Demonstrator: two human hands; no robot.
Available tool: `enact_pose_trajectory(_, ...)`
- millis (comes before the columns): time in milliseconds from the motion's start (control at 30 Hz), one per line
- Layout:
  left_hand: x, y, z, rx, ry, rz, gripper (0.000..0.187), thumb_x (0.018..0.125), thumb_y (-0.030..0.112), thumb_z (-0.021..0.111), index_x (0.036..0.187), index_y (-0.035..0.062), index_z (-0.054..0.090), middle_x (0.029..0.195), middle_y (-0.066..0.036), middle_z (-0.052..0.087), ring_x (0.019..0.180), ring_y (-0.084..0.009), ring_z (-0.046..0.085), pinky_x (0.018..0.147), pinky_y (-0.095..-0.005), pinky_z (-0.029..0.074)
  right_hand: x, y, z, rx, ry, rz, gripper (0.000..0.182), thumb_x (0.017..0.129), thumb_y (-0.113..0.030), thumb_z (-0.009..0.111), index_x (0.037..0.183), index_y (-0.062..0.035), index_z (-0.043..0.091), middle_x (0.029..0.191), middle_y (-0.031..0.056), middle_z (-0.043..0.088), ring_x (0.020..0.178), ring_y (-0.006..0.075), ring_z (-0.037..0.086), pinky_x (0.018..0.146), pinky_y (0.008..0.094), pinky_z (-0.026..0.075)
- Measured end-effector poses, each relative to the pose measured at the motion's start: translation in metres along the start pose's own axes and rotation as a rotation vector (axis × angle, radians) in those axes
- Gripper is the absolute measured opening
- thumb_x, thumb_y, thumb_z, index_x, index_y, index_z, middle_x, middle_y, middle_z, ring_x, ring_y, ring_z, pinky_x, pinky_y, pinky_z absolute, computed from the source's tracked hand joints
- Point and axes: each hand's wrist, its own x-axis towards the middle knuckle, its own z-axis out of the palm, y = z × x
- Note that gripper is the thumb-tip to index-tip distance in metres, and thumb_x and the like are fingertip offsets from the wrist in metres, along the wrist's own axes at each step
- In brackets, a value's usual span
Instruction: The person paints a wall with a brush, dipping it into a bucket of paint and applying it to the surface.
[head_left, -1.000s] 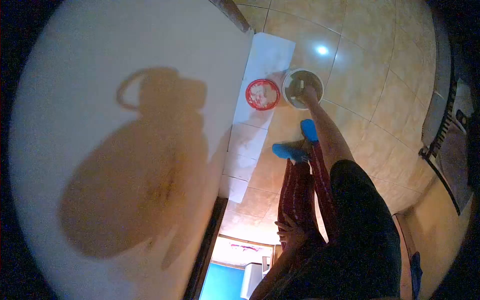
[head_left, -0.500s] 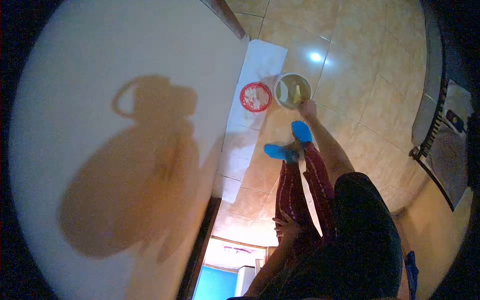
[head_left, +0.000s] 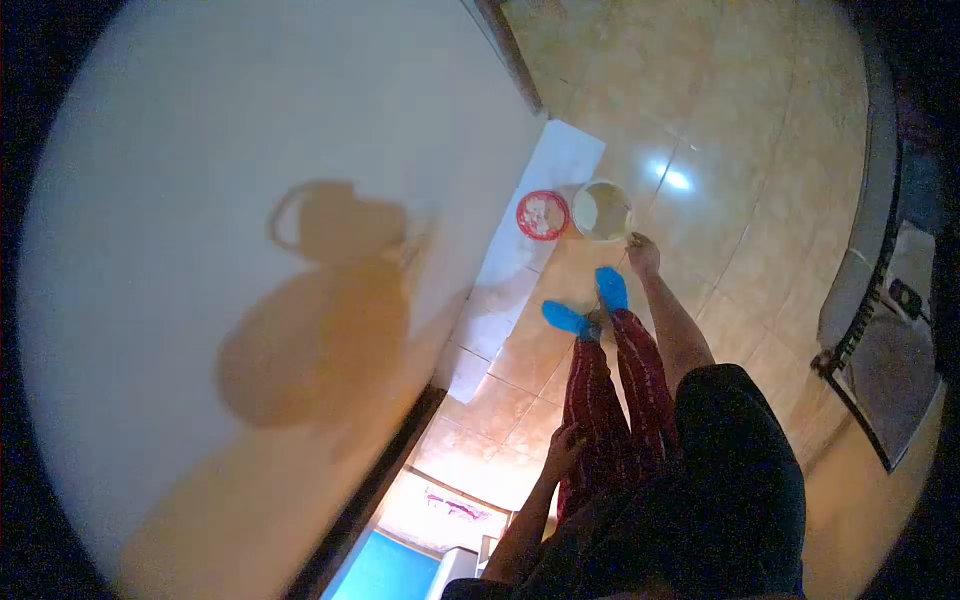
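Head; right hand (head_left: pixel 643 256) at bucket rim (head_left: pixel 602 182)

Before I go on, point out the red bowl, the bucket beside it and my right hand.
Red bowl (head_left: pixel 521 218): head view, on the left side of its rim.
Bucket (head_left: pixel 601 183): head view, on the far edge of its rim.
Right hand (head_left: pixel 645 257): head view, on the back of the hand.

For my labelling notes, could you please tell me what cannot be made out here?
All in the head view:
- Whether the right hand holds anything: blurred, small
- What the bucket contains: blurred
- Pale stuff in the red container: too small to identify
- Left hand's fingers: blurred against the trousers
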Motion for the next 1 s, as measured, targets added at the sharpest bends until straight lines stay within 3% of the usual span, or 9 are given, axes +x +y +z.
enact_pose_trajectory(33, -0.009, 0.012, -0.006, -0.021, 0.048, 0.062, 0.055, 0.076, 0.039, 0.064, 0.119, 0.0070, 0.050, 0.117, -0.024, 0.047, 0.109, -0.0343, 0.046, 0.093, -0.0421, 0.038, -0.003, 0.004, -0.005, 0.009, 0.008, -0.026, 0.034, 0.079, -0.013, 0.058, 0.113, -0.0072, 0.056, 0.089, 0.0123, 0.066, 0.076, 0.0293, 0.063, 0.063, 0.0394, 0.051)
enact_pose_trajectory(100, -0.029, 0.051, -0.019, 0.069, 0.038, 0.010, 0.049, 0.077, 0.037, 0.063, 0.113, 0.0047, 0.054, 0.111, -0.022, 0.052, 0.107, -0.0343, 0.048, 0.091, -0.0418, 0.039, -0.010, 0.002, -0.022, 0.947, -0.367, 0.351, 0.044, 0.081, -0.014, 0.061, 0.122, -0.0035, 0.049, 0.092, 0.0108, 0.066, 0.074, 0.0191, 0.063, 0.062, 0.0328, 0.051)
enact_pose_trajectory(233, -0.052, 0.096, -0.038, 0.156, 0.082, -0.016, 0.039, 0.079, 0.033, 0.061, 0.100, 0.0008, 0.059, 0.094, -0.019, 0.060, 0.094, -0.0343, 0.055, 0.082, -0.0408, 0.045, -0.034, -0.061, -0.103, 0.895, -0.579, 0.261, 0.044, 0.084, -0.014, 0.059, 0.124, -0.0019, 0.044, 0.092, 0.0117, 0.064, 0.074, 0.0137, 0.061, 0.062, 0.0274, 0.050)
enact_pose_trajectory(300, -0.059, 0.109, -0.048, -0.043, 0.210, 0.164, 0.037, 0.079, 0.031, 0.061, 0.095, -0.0019, 0.061, 0.077, -0.016, 0.065, 0.073, -0.0274, 0.062, 0.069, -0.0382, 0.049, -0.039, -0.078, -0.119, 1.305, -0.845, 0.333, 0.036, 0.080, -0.010, 0.059, 0.114, -0.0009, 0.049, 0.087, 0.0124, 0.065, 0.063, 0.0150, 0.059, 0.052, 0.0260, 0.046)
enact_pose_trajectory(333, -0.054, 0.098, -0.050, -0.157, 0.184, 0.066, 0.037, 0.080, 0.031, 0.060, 0.099, -0.0012, 0.060, 0.084, -0.015, 0.065, 0.080, -0.0251, 0.062, 0.073, -0.0364, 0.048, -0.046, -0.087, -0.120, 1.266, -0.812, 0.027, 0.040, 0.080, -0.017, 0.062, 0.114, -0.0039, 0.044, 0.082, 0.0107, 0.064, 0.060, 0.0144, 0.057, 0.050, 0.0266, 0.045)
enact_pose_trajectory(500, -0.064, 0.080, -0.067, -0.180, 0.390, 0.024, 0.043, 0.086, 0.032, 0.055, 0.116, 0.0007, 0.052, 0.110, -0.017, 0.057, 0.104, -0.0258, 0.054, 0.088, -0.0339, 0.043, -0.093, -0.207, -0.194, 0.668, -0.780, -0.111, 0.031, 0.084, -0.016, 0.058, 0.112, -0.0071, 0.047, 0.071, 0.0039, 0.058, 0.059, 0.0106, 0.053, 0.050, 0.0253, 0.043)
enact_pose_trajectory(733, -0.128, 0.043, -0.045, -0.139, 0.546, 0.070, 0.042, 0.087, 0.032, 0.054, 0.117, 0.0027, 0.052, 0.113, -0.017, 0.056, 0.107, -0.0252, 0.052, 0.089, -0.0355, 0.042, -0.157, -0.284, -0.185, 0.909, -0.711, -0.369, 0.027, 0.084, -0.021, 0.057, 0.103, -0.0015, 0.056, 0.069, 0.0033, 0.058, 0.056, 0.0092, 0.052, 0.048, 0.0226, 0.042)
enact_pose_trajectory(900, -0.185, -0.038, 0.009, -0.134, 0.597, -0.069, 0.043, 0.086, 0.036, 0.056, 0.116, 0.0051, 0.053, 0.108, -0.014, 0.059, 0.104, -0.0230, 0.053, 0.091, -0.0328, 0.040, -0.165, -0.318, -0.166, 0.830, -0.482, -0.494, 0.027, 0.082, -0.024, 0.058, 0.099, -0.0039, 0.061, 0.069, 0.0071, 0.063, 0.060, 0.0159, 0.058, 0.057, 0.0313, 0.047)
enact_pose_trajectory(1000, -0.218, -0.129, 0.056, -0.639, 0.603, -0.095, 0.035, 0.087, 0.029, 0.056, 0.108, 0.0008, 0.057, 0.108, -0.016, 0.059, 0.106, -0.0235, 0.053, 0.090, -0.0320, 0.041, -0.147, -0.309, -0.115, 0.754, -0.495, -0.428, 0.029, 0.079, -0.029, 0.058, 0.097, -0.0057, 0.063, 0.073, 0.0111, 0.064, 0.065, 0.0199, 0.061, 0.063, 0.0331, 0.048)
